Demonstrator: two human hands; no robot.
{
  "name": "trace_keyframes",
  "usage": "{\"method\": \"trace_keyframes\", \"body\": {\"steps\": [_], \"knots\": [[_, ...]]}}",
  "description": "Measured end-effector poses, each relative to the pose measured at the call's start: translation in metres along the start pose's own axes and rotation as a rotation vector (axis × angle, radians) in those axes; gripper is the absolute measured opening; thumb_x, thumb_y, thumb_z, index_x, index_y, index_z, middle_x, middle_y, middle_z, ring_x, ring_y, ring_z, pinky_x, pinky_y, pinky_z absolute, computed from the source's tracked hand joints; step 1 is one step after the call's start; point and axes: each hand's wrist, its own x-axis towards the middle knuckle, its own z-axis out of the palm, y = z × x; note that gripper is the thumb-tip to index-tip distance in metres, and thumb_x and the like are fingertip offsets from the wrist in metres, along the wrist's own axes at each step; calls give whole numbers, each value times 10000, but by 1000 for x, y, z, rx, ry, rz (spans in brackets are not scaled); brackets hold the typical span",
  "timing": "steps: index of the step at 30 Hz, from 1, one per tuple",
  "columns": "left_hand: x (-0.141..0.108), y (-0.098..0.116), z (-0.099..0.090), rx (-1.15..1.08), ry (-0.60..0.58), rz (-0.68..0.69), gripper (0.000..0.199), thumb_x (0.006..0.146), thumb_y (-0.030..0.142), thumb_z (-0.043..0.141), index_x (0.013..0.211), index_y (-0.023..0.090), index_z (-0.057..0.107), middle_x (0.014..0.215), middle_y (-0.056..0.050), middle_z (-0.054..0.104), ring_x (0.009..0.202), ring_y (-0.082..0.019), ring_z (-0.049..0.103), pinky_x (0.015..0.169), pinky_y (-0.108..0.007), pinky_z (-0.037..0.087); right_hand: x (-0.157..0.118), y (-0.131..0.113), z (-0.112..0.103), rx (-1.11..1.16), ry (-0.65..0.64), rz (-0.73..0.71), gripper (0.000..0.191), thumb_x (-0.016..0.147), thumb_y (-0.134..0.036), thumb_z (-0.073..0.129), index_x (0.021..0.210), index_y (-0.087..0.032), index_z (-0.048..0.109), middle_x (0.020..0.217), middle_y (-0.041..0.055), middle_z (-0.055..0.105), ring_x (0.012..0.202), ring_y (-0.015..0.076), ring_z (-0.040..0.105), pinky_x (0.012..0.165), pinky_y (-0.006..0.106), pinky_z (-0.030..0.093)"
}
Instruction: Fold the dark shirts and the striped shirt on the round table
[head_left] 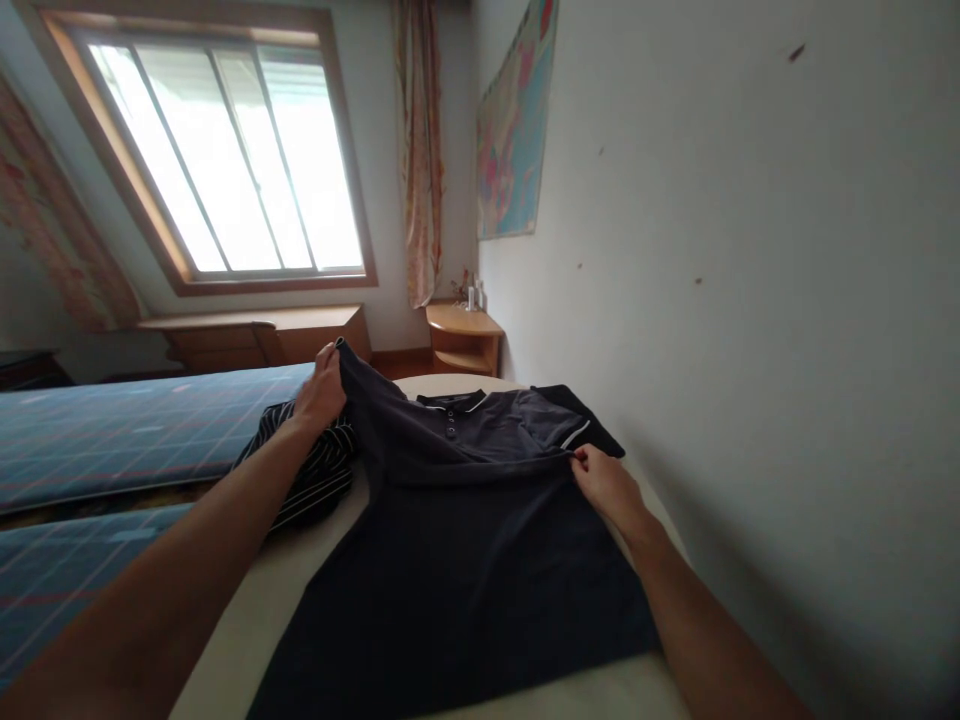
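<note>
A dark polo shirt (465, 570) lies front up on a cream-coloured surface, its buttoned collar at the far end and its hem towards me. My left hand (322, 390) is closed on the shirt's left sleeve end and lifts it off the surface. At the other side, my right hand (606, 482) pinches the shirt's edge just below the white-trimmed right sleeve. Between the hands the cloth is drawn into a crosswise fold. A black striped garment (315, 490) lies crumpled beside the shirt, partly behind my left forearm. Black cloth (581, 405) shows beyond the right sleeve.
The cream surface (255, 620) extends around the shirt. Blue checked bedding (150, 430) is on the left. A white wall (787, 350) runs close along the right. Beyond stand a corner shelf (465, 320) and a wooden desk (315, 320) under a window (232, 160).
</note>
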Motion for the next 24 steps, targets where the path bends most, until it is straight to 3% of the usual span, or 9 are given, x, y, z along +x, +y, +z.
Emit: {"method": "trace_keyframes", "body": {"steps": [4,6,9,12,14,17,20,24], "knots": [[-11,-1,6,199,-159,35,683,819,95,466,1490,66,341,1607,-222,208,1377,-372,417,1085,-472,399,3,2,4,157,-87,68,208,965,-279,458,1064,-200,623,813,33,735,574,133,657,588,230,430],[-24,9,6,338,-138,70,609,851,127,468,1456,90,408,1597,-217,236,1395,-383,377,1075,-481,392,5,4,6,194,-88,79,217,964,-278,455,1078,-196,620,820,32,737,549,123,648,590,227,439],[-51,32,4,419,-25,148,450,921,155,385,1349,148,525,1485,-187,436,1296,-352,488,1013,-465,425,7,6,8,187,-70,77,236,956,-282,466,1103,-192,628,833,48,741,573,127,656,607,225,447],[-87,55,1,426,-148,197,338,956,190,339,1149,163,616,1126,-161,667,1034,-311,649,909,-434,469,6,5,7,172,-73,70,242,943,-304,491,1112,-194,626,844,48,746,556,128,652,586,225,440],[-111,65,0,420,-260,148,314,974,222,320,1071,182,616,982,-130,695,901,-300,690,787,-397,501,5,3,6,154,-67,58,241,937,-339,508,1101,-204,621,844,37,747,547,133,650,567,229,429],[-143,70,-1,396,-348,-8,267,980,274,345,1105,188,566,927,-125,708,828,-312,713,694,-371,505,2,0,6,79,-15,33,260,921,-380,536,1101,-215,623,862,45,747,616,156,672,581,236,424],[-162,63,1,295,-401,-161,243,968,320,403,1142,192,516,907,-130,716,837,-338,717,698,-396,512,1,0,7,29,20,0,278,913,-384,540,1116,-217,630,888,57,745,682,176,684,609,246,429],[-169,44,18,-79,-384,-264,181,929,310,485,1079,208,491,990,-120,720,917,-302,713,791,-408,528,0,0,8,30,29,-29,291,908,-383,542,1131,-218,631,887,53,740,687,179,682,606,250,424]]}}
